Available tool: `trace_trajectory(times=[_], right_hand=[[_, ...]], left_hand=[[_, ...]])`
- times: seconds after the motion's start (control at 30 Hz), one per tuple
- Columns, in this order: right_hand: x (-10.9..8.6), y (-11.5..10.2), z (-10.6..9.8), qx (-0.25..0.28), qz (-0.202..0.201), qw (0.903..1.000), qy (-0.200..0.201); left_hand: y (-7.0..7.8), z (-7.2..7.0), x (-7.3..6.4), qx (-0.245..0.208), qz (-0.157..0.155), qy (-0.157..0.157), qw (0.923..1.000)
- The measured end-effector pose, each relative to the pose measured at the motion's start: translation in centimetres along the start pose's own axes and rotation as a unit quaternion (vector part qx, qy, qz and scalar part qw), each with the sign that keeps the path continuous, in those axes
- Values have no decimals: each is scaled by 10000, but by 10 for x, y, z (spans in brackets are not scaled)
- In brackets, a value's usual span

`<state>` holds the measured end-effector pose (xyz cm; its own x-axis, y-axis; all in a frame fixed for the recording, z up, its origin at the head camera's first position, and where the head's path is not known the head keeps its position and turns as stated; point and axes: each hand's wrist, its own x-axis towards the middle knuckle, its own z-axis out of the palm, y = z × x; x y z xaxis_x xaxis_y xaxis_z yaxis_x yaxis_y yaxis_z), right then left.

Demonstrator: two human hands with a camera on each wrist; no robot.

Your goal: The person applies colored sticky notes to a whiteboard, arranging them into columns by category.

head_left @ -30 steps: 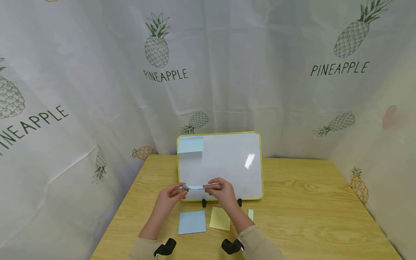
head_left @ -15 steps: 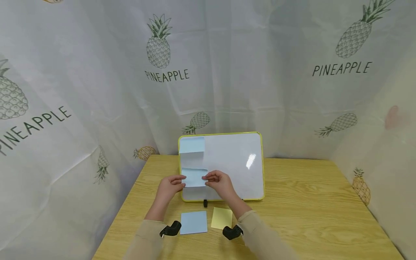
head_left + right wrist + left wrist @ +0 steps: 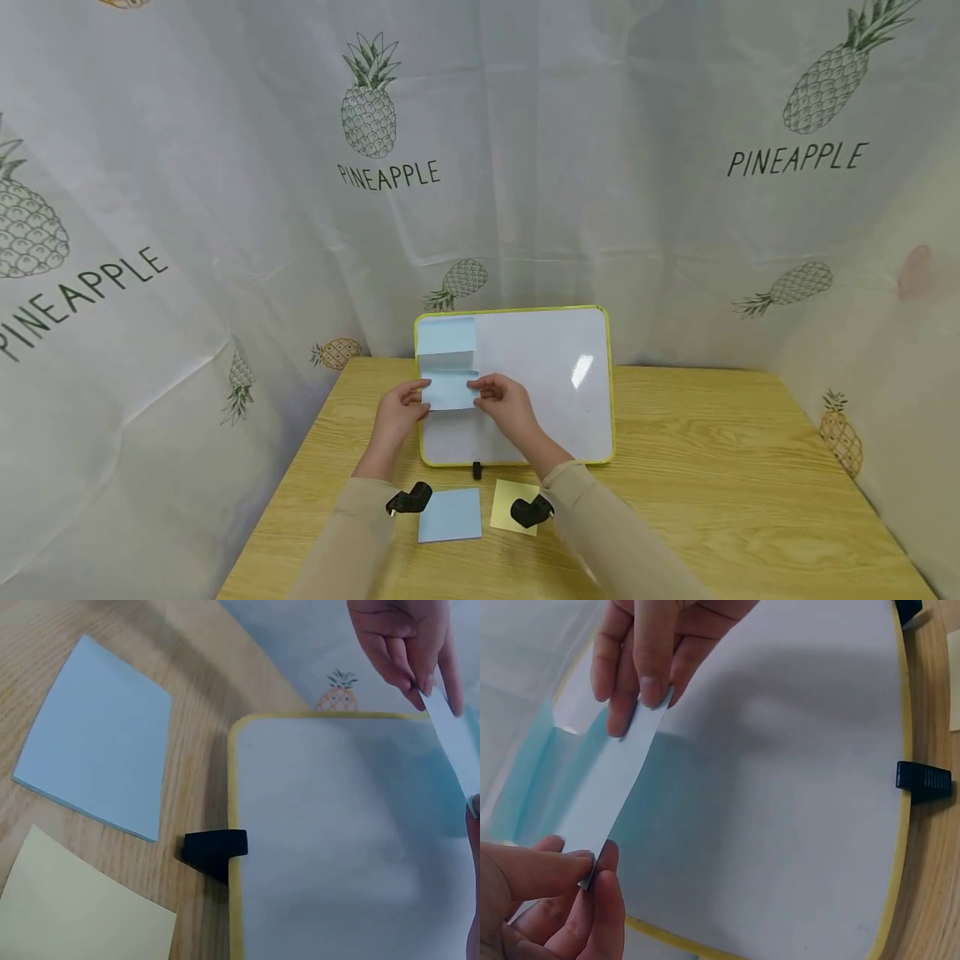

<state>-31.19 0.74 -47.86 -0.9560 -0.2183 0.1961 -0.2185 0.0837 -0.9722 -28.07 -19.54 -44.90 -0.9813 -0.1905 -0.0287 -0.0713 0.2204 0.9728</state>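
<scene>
A light blue sticky note [image 3: 450,392] is stretched between both hands, in front of the left part of a yellow-rimmed whiteboard [image 3: 547,400]. My left hand [image 3: 397,410] pinches its left edge between thumb and fingers. At the opposite edge, my right hand [image 3: 508,404] pinches it the same way. In the left wrist view the note [image 3: 619,780] stands off the board and casts a bluish shadow on it. Another light blue sticky note [image 3: 446,336] is stuck at the board's upper left corner, just above the held one.
On the wooden table [image 3: 697,483] in front of the board lie a blue sticky note pad [image 3: 450,518] and a yellow sticky note pad [image 3: 506,496]. A black clip-like foot [image 3: 477,471] grips the board's lower edge. A pineapple-print curtain [image 3: 562,183] hangs behind.
Both hands have moved up along the board with the blue note. Seen nearly edge-on a second ago, the note now shows its face, close below the stuck one.
</scene>
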Motion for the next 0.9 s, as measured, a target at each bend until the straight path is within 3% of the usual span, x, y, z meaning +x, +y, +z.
trace_trajectory(times=[0.3, 0.6, 0.9], right_hand=[[9, -4, 1, -232, -5, 9997, 55], [15, -1, 2, -216, 42, 9997, 58], [17, 1, 2, -301, -3, 9995, 21]], left_hand=[[1, 3, 10, -51, 94, 98, 9999], [-2, 2, 19, -59, -26, 119, 9999], [-2, 3, 22, -95, 26, -4, 10000]])
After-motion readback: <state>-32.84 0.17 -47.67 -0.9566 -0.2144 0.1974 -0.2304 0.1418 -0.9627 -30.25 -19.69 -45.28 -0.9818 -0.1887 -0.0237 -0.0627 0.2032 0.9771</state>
